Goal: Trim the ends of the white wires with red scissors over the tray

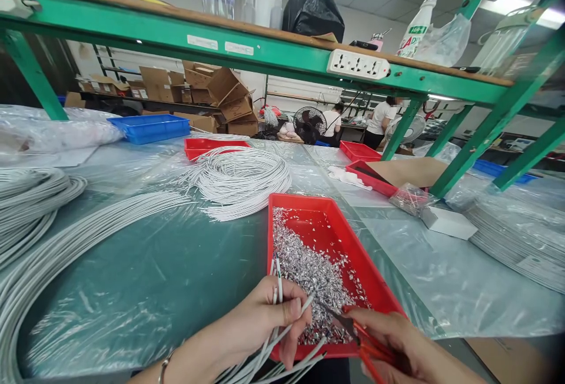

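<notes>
My left hand is closed around a bundle of thin white cables, their ends sticking up over the near edge of a red tray. My right hand grips red-handled cutters, whose dark tip points at the cable ends. The tray holds a heap of small silvery foil scraps. A coil of white cables lies on the table behind the tray. More long white cables sweep across the left side.
The table is covered in clear plastic sheet. A green steel shelf frame with a power strip stands overhead. Other red trays, a blue tray, a small white box and cardboard lie around. Two people stand far back.
</notes>
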`<state>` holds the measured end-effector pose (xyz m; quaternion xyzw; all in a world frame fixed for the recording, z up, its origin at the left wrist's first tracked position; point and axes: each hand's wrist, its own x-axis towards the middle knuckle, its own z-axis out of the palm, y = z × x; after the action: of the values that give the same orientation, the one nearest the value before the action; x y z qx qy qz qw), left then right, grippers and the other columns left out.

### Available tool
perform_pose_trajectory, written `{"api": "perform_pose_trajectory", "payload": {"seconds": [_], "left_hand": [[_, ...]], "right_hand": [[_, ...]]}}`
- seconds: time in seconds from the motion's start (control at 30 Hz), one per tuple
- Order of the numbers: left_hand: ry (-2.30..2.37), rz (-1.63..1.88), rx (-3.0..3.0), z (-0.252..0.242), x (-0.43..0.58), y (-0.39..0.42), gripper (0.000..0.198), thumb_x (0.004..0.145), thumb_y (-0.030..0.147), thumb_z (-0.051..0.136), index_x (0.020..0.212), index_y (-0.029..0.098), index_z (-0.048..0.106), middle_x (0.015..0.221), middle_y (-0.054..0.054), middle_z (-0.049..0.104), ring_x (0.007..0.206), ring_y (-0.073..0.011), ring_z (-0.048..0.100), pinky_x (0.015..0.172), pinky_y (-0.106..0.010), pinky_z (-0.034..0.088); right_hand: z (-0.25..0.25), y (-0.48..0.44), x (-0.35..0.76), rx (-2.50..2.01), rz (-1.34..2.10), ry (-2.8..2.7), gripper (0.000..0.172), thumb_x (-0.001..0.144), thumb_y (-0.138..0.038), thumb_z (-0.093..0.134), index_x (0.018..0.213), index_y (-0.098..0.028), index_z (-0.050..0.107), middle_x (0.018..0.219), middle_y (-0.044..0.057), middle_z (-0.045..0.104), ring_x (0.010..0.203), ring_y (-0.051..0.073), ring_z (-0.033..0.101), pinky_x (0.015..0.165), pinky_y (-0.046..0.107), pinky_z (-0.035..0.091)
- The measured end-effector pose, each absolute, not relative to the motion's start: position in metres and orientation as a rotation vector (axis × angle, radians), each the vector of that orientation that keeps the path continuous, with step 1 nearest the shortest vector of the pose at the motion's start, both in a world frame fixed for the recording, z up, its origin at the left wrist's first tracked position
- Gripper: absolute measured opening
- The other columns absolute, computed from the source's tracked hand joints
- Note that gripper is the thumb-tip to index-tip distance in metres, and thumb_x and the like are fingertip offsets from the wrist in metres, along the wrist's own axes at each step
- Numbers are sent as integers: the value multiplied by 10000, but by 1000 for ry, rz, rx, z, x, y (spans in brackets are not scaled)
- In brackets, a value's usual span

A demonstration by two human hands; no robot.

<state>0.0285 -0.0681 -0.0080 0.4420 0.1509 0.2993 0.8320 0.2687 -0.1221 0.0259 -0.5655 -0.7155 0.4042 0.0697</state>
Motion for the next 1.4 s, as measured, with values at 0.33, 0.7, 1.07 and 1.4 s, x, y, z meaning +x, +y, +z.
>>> {"api": "perform_pose_trajectory", "payload": {"seconds": [0.33, 0.7, 1.07, 1.4], "left_hand": [[529, 648, 1329, -12, 38, -81, 323, 861, 372, 410, 845, 55, 467, 703, -58, 489, 472, -34, 456, 459, -145, 314], [841, 695, 1648, -5, 40, -79, 374, 836, 477, 416, 858, 112, 497, 677, -16, 455, 547, -38, 401, 553, -173, 337], [722, 695, 1303, -10, 49, -69, 443, 771, 487, 500, 877, 77, 370, 492, 33, 374, 414, -34, 336, 413, -154, 267], [855, 704, 1299, -12, 49, -72, 369, 758, 418, 522, 841, 85, 383, 520, 15, 401, 452, -50, 389, 416, -153, 327]], "right_hand": [[16, -103, 198, -626, 1955, -868, 288, 867, -211, 434, 635, -86, 319, 444, -25, 180, 424, 38, 224, 494, 194, 203], [23, -102, 204, -991, 1680, -1006, 336, 755, -294, 597, 647, -89, 354, 466, -21, 260, 440, 40, 232, 474, 211, 152], [9, -81, 203, -1174, 1264, -1299, 395, 780, -434, 542, 680, -90, 374, 489, -20, 247, 444, 34, 219, 409, 202, 138], [31, -82, 206, -1152, 1419, -1254, 130, 559, -65, 676, 628, -64, 566, 545, 10, 452, 516, 45, 372, 494, 146, 300]]}}
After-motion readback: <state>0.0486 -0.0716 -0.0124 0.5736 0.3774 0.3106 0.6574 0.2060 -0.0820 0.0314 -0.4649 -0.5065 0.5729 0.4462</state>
